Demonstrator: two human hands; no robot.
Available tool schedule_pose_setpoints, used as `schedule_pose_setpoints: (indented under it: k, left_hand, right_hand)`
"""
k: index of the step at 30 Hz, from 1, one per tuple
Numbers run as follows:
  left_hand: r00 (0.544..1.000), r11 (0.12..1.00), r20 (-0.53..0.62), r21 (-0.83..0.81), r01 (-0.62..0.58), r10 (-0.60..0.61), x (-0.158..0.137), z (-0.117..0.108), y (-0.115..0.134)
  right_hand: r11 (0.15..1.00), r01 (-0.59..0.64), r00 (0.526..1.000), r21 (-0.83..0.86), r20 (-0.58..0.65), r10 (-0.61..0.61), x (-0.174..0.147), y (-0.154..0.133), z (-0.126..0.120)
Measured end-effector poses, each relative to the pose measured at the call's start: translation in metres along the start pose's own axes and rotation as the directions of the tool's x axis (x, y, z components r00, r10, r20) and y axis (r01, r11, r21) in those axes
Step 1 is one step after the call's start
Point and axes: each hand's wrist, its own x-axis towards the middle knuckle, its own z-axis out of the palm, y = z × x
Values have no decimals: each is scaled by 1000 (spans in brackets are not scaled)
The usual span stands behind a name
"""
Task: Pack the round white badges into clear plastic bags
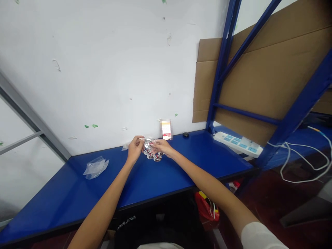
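My left hand (135,148) has its fingertips closed at the left edge of a clear plastic bag (153,141). A shiny silver round disc (147,144) shows in or behind the plastic, between my two hands. From the other side, my right hand (164,147) pinches the same bag. Just beneath, several round silver pieces (157,158) with dark middles and bits of red lie together on the blue table (145,180). Their exact kind is too small to make out, and my right hand partly covers them.
Flat clear plastic bags (95,167) lie on the left of the table. A white and red card or box (166,130) leans on the wall, near a small black object (185,135). On the right are a white power strip (237,144), a blue frame and cardboard (269,69).
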Motion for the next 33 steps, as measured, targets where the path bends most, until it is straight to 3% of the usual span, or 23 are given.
schedule_pose_setpoints:
  k: [14,19,33]
  left_hand:
    - [994,997,-83,41,-61,65,2,-2,3]
    - [999,997,-6,50,-52,52,4,-5,0]
    - [982,973,-145,215,-89,122,4,-10,8]
  right_hand:
    - [988,-56,998,145,-21,60,-2,1,0]
    - [982,-69,997,174,-16,73,1,8,-4]
    - [975,-124,992,183,26,122,-5,0,0]
